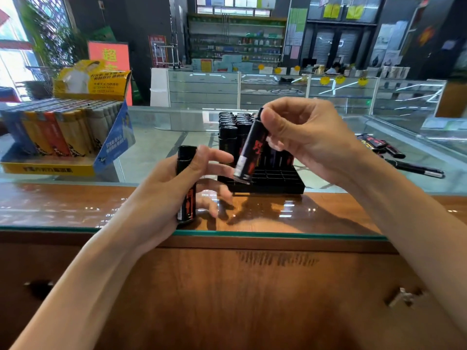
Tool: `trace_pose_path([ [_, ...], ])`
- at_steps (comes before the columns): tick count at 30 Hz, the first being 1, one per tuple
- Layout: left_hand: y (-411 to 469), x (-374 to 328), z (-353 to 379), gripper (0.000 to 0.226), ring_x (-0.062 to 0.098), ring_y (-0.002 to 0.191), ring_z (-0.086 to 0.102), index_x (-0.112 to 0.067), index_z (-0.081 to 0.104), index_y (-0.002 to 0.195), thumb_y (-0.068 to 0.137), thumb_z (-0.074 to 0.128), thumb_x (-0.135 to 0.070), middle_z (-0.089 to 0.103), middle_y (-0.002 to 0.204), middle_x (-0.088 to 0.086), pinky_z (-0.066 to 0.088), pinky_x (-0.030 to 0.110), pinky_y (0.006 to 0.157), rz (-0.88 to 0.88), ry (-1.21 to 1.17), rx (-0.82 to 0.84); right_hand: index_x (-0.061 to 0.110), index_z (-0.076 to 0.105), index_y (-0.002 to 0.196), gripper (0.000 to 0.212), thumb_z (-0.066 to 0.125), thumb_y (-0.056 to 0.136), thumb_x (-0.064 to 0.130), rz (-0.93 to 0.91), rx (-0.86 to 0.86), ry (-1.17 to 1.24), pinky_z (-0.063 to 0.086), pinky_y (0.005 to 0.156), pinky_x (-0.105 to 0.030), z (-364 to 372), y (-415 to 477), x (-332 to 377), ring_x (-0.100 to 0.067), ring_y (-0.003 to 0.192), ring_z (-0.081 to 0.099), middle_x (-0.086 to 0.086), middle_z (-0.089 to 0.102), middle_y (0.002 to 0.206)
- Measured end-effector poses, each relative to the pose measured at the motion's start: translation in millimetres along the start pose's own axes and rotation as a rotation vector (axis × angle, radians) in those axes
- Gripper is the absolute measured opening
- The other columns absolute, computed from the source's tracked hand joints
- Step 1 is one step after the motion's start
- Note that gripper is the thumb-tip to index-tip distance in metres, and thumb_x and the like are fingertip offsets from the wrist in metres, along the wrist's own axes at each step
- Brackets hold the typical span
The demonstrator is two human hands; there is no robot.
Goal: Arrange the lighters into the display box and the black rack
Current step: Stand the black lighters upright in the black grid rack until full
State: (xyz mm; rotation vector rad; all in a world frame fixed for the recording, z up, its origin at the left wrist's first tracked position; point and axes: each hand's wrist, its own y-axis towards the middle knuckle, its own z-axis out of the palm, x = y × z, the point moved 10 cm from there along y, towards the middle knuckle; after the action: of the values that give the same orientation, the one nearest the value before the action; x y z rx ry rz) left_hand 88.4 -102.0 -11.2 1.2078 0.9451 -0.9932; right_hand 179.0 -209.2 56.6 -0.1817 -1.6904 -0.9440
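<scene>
- The right hand (pixel 303 137) holds a black lighter (pixel 250 150) on a slant over the black rack (pixel 278 184), with its lower end just above the front-left cells. Going in at that angle, I'd say the base could catch on a cell wall and wedge instead of dropping straight.
- The rack's back rows are already packed with standing lighters (pixel 235 122), and the tilted one is close beside them. A sideways nudge might tip a neighbour or shift the whole rack on the glass counter (pixel 151 157).
- The left hand (pixel 161 188) has a second lighter (pixel 185 185) upright, low over the counter's front edge. Its fingers are stretched toward the rack and blurred, so that hold looks the weaker of the 2. If it slips, the lighter drops onto the glass or off the edge.
- Right grip: the thumb and fingertips are clamped on the upper half of the lighter, and the printed lower half is free.
- Left grip: the thumb presses the lighter against the palm side of the hand, with the other fingers spread open beyond it. I cannot tell if any of them touch the rack.
- The display box (pixel 50 169) sits well to the left, filled with coloured lighters. More loose lighters (pixel 379 145) lie on the counter to the right, still waiting to be placed.
</scene>
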Motion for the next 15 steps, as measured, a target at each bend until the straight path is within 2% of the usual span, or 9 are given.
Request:
trace_pose_path([
  [3, 1, 2, -6, 0.039, 0.016, 0.067, 0.061, -0.008, 0.066, 0.101, 0.087, 0.047, -0.04, 0.067, 0.089, 0.007, 0.052, 0.023, 0.052, -0.012, -0.02, -0.042, 0.007, 0.073, 0.078, 0.016, 0.07, 0.07, 0.021, 0.037, -0.037, 0.004, 0.046, 0.056, -0.018, -16, -5, -2, -0.012, 0.061, 0.054, -0.002, 0.067, 0.07],
  [8, -1, 2, -6, 0.04, 0.009, 0.043, 0.041, -0.01, 0.061, 0.103, 0.086, 0.048, -0.043, 0.046, 0.058, 0.0, 0.035, 0.017, 0.036, -0.013, 0.032, -0.045, 0.012, 0.074, 0.07, 0.017, 0.077, 0.065, 0.028, 0.014, -0.096, -0.153, 0.046, 0.053, -0.018, -33, -11, 7, -0.011, 0.053, 0.054, 0.001, 0.067, 0.063],
  [11, -1, 1, -7, 0.038, 0.008, 0.042, 0.033, -0.01, 0.061, 0.103, 0.087, 0.047, -0.042, 0.038, 0.055, -0.003, 0.03, 0.016, 0.034, -0.01, 0.032, -0.059, 0.013, 0.073, 0.073, 0.012, 0.075, 0.064, 0.021, 0.012, -0.124, -0.196, 0.051, 0.057, -0.017, -38, -12, 8, -0.011, 0.056, 0.062, -0.002, 0.071, 0.066],
  [15, -2, 1, -8, 0.035, 0.008, 0.043, 0.033, -0.01, 0.062, 0.102, 0.089, 0.047, -0.039, 0.038, 0.055, -0.003, 0.03, 0.016, 0.034, -0.003, 0.028, -0.073, 0.007, 0.07, 0.085, 0.019, 0.071, 0.066, 0.01, 0.011, -0.123, -0.216, 0.055, 0.064, -0.017, -39, -12, 11, -0.013, 0.066, 0.07, -0.003, 0.074, 0.073],
])
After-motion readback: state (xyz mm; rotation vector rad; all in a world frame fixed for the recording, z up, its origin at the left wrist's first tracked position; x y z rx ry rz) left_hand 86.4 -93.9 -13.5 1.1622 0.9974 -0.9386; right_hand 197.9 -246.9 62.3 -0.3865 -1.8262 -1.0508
